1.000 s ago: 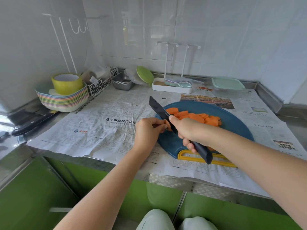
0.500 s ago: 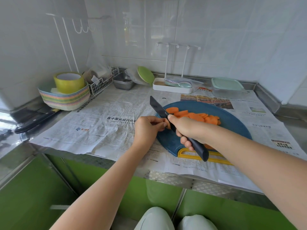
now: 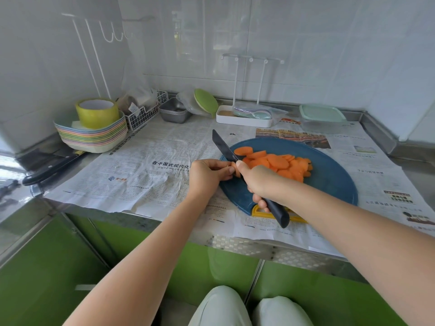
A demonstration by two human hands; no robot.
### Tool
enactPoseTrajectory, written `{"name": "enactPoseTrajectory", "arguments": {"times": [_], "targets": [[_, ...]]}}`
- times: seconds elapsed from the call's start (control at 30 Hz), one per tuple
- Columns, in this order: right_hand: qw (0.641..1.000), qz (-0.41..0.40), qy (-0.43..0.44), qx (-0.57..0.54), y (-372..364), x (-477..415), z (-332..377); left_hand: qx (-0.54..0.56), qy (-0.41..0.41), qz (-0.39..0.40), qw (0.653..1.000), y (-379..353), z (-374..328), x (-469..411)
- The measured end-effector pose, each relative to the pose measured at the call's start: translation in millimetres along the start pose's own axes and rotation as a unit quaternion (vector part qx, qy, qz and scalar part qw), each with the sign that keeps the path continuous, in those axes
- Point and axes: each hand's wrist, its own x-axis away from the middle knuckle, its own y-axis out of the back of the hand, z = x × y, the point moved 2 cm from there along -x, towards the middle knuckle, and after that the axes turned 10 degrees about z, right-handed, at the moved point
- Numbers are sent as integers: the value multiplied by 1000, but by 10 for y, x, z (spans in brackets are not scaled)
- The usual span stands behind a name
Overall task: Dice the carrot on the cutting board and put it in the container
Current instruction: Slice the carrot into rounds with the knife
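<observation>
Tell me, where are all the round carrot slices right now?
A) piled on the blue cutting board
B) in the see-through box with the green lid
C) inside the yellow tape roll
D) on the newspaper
A: the carrot slices lie in a heap on the blue cutting board, and none show in the container at the back of the counter.

My corner is all glossy white tile walls (image 3: 306, 43), with a bright glare bouncing off the back one. The steel counter (image 3: 421, 177) runs into the corner on the left. I've got newspaper (image 3: 153, 147) spread over most of it, right up to the front edge. Underneath are bright green cabinet doors (image 3: 42, 267). A white wire hook rack (image 3: 96, 55) hangs on the left wall.
</observation>
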Motion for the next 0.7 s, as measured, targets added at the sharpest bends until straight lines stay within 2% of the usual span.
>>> {"name": "enactPoseTrajectory", "arguments": {"times": [0.17, 0.53, 0.63, 0.7], "targets": [[989, 102, -1, -107, 173, 7, 19, -23, -9, -2, 1000, -6, 11, 0], [984, 122, -7, -131, 197, -115, 15, -9, -3, -1, 1000, 1, -6, -6], [974, 145, -4, -174, 133, -144, -32, -10, -5, 3, 1000, -11, -8, 3], [975, 125, -5, -181, 118, -146, -49, -8, -10, 6, 1000, -18, -11, 0]]}}
